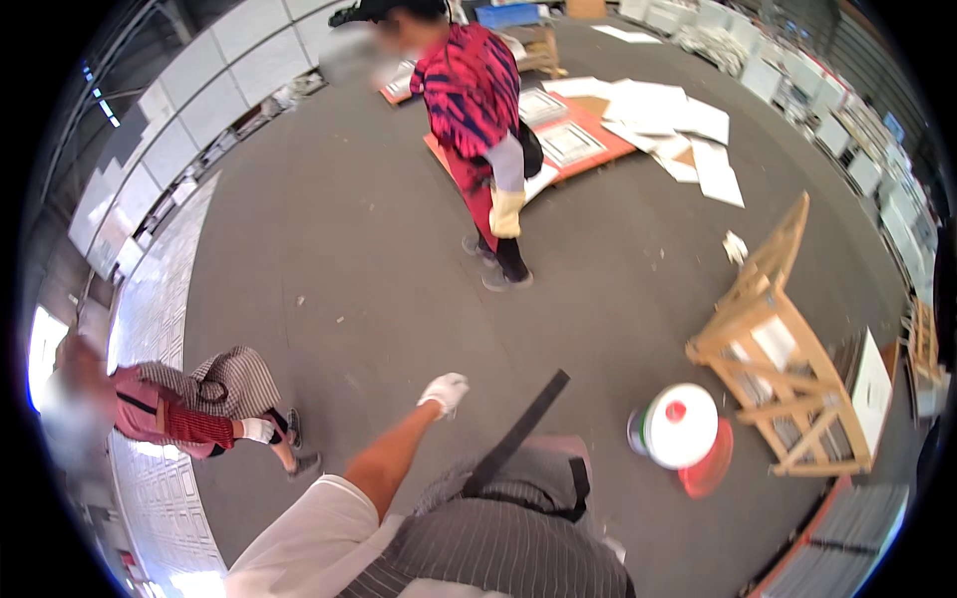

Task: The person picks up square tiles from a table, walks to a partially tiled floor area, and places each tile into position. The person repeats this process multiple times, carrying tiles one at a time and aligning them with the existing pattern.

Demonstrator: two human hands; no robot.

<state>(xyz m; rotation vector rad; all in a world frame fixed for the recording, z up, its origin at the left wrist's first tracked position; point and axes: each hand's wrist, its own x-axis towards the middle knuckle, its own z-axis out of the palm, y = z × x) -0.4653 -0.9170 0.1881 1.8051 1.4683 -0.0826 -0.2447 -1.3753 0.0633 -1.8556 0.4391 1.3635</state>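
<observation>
My left hand [446,394], in a white glove, reaches out over the grey floor at the end of my bare forearm. Its fingers are curled in a loose fist, and nothing shows in them. A dark strap [518,431] sticks out from the waist of my striped apron [478,548], to the right of that hand, without touching it. My right hand cannot be made out; only a small bit of white shows at the apron's right side. The closest object on the right is a white-lidded bucket [681,427] with a red spot on the lid.
A red round basin [708,460] sits by the bucket, beside a wooden frame [797,379]. One person [469,100] stands ahead near an orange pallet [598,145] and scattered white sheets [648,108]. Another person [189,404] is at left, near stacked patterned panels [159,329].
</observation>
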